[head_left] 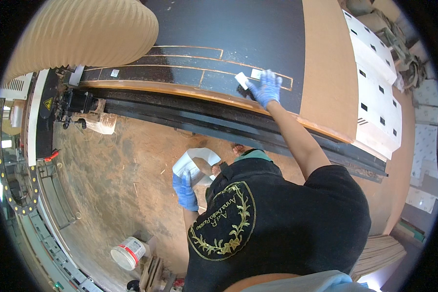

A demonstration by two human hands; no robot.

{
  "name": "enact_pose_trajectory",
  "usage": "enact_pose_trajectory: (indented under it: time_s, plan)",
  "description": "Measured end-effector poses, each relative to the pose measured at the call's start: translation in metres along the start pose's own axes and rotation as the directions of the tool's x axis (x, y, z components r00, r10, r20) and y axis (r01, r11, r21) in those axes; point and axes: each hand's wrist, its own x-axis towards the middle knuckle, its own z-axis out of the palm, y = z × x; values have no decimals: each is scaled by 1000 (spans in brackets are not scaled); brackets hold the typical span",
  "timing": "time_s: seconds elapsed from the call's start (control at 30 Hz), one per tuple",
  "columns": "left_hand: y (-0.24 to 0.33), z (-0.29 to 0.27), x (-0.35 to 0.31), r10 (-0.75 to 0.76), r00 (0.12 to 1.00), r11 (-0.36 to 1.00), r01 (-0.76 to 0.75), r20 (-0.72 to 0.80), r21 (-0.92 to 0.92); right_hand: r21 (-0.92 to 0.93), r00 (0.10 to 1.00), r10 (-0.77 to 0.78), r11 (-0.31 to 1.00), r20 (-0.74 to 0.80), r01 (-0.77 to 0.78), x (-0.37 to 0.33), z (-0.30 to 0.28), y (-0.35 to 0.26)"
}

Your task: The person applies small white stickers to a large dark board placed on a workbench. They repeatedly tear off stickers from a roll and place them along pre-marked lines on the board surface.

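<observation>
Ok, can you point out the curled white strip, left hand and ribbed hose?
Curled white strip [186, 163]: head view, on its left curve.
Left hand [184, 191]: head view, middle of the blue glove.
Ribbed hose [87, 33]: head view, on its side.

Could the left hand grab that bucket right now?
Probably not as things stand: the left hand already holds a white strip, and the bucket is down on the floor, seemingly out of reach without stepping or bending.
</observation>
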Motion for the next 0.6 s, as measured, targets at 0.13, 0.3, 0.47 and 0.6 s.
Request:
enact_pose_trajectory:
  time_s: [0.13,0.3,0.47,0.6]
  plan:
    - [0,-4,4,-32,997,999,33,66,-10,89,986,-140,987,96,131,14,2,-40]
    - [-3,-10,8,65,997,992,-68,30,109,133,986,-163,978,19,159,7,6,-20]
    - [-15,-18,1,28,995,999,-27,-93,18,257,986,-163,952,-43,168,30,6,-53]
    - [-36,-42,-11,-14,977,993,37,-211,108,212,963,-260,939,-73,270,95,16,-131]
